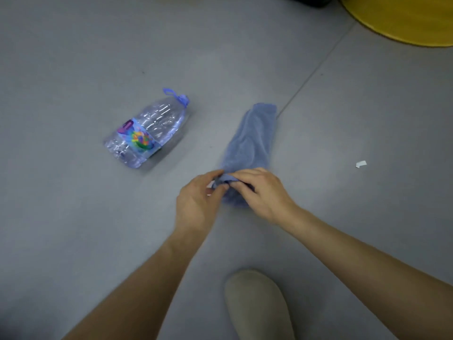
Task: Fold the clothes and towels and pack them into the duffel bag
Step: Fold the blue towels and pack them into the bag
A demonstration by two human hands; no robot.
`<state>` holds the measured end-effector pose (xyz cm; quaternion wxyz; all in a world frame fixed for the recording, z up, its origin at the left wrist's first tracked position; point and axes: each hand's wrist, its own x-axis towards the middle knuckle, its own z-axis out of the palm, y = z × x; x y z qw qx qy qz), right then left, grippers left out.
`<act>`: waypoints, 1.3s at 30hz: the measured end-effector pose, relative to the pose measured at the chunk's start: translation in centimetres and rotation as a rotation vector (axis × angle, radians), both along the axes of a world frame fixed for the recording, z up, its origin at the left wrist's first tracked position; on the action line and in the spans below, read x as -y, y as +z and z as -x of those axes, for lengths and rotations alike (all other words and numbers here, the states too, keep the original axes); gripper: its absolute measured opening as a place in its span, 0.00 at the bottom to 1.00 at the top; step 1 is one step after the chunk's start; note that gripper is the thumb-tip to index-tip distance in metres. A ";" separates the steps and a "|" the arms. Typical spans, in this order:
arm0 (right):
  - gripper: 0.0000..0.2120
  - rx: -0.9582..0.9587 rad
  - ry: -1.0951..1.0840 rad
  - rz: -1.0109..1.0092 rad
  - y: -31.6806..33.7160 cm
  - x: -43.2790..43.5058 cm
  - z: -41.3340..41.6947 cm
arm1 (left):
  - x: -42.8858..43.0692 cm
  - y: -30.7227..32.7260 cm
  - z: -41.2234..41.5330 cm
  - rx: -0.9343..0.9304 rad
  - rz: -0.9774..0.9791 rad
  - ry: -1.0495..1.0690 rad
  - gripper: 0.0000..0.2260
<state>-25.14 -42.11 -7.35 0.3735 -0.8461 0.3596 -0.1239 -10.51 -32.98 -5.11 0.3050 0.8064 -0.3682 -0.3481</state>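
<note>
Blue towel [248, 146]; clear bottle [147, 130], rainbow label, purple cap; grey floor [73, 57]; yellow rug [404, 18].

The light is even, cool and rather dim, so the grey floor [73, 217] takes only faint soft shadows by my arms and a darker one under the plastic bottle [147, 128], whose clear ribs catch small white glints. Everything is slightly soft: my left hand [196, 202] and right hand [264, 195] look smeared, the blue towel [250, 141] loses its pile to blur, and my shoe [257, 305] at the bottom edge is blurred.
</note>
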 end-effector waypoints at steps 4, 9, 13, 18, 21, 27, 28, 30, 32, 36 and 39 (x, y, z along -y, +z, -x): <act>0.14 0.131 0.088 -0.225 7.1 -2.5 -5.6 | -3.8 8.2 -4.1 0.073 0.081 0.154 0.08; 0.20 0.094 0.299 -0.307 16.1 -6.2 -10.5 | -10.0 18.4 -7.0 0.294 0.071 0.277 0.10; 0.21 0.105 0.464 -0.286 24.6 -9.0 -13.2 | -15.5 27.2 -9.2 0.411 0.066 0.289 0.10; 0.16 0.182 0.574 0.011 34.9 -13.6 -16.4 | -21.9 37.8 -10.0 0.446 0.095 0.328 0.10; 0.18 0.240 0.566 0.085 40.2 -17.1 -17.9 | -25.4 41.6 -9.5 0.375 0.239 0.392 0.05; 0.09 0.344 0.643 0.123 46.2 -23.0 -19.6 | -31.6 43.7 -8.3 0.411 0.387 0.621 0.03; 0.09 0.346 0.653 0.147 46.7 -23.9 -19.6 | -32.4 43.7 -8.3 0.425 0.374 0.654 0.05; 0.08 0.353 0.647 0.179 47.2 -25.3 -19.4 | -33.8 43.8 -7.8 0.453 0.296 0.685 0.05; 0.08 0.371 0.635 0.167 47.4 -26.3 -19.2 | -35.0 43.5 -7.5 0.418 0.293 0.695 0.05; 0.06 0.352 0.647 0.073 46.6 -27.7 -18.9 | -36.2 42.2 -6.8 0.365 0.393 0.602 0.06; 0.05 0.340 0.657 0.012 45.7 -28.7 -18.7 | -36.5 41.2 -6.7 0.393 0.474 0.682 0.06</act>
